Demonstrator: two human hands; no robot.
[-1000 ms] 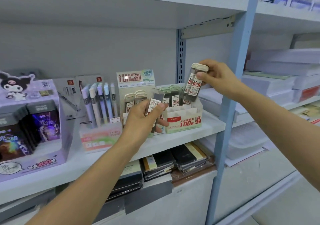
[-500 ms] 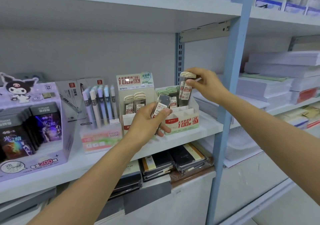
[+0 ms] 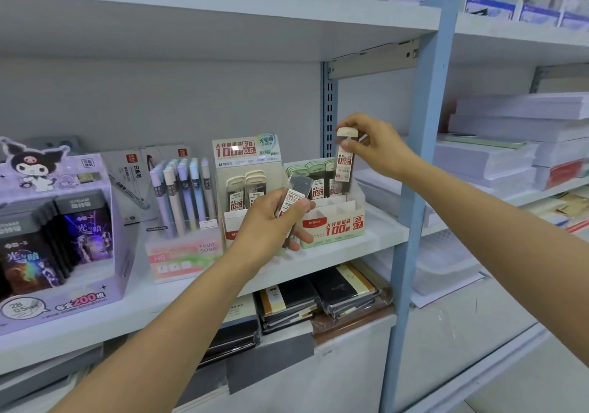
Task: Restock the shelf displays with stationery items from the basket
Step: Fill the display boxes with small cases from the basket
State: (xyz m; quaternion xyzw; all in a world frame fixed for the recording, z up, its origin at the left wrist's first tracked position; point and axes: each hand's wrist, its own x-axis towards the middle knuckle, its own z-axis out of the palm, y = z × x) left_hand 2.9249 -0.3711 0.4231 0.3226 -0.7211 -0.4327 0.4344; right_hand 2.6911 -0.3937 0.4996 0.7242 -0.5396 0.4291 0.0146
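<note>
In the head view, the person is partway through restocking. The right hand (image 3: pixel 379 148) is pinching a cream-capped lead case (image 3: pixel 345 157) by its top, fingers narrow around the cap. It is holding the case upright over the back row of the 0.7 display box (image 3: pixel 334 224) on the shelf (image 3: pixel 387 231). The left hand (image 3: pixel 271 224) is gripping a dark-capped case (image 3: pixel 294 194), tilted, in front of the two boxes; whether more than one is in that grip cannot be told.

The next move is probably lowering the upright case straight into a free slot without knocking its neighbours.

The 0.7 box is holding green-capped cases at the back, with its front pockets looking bare. The 0.5 display box (image 3: pixel 245 170) is holding a few cream-capped cases. The basket is out of view.
</note>
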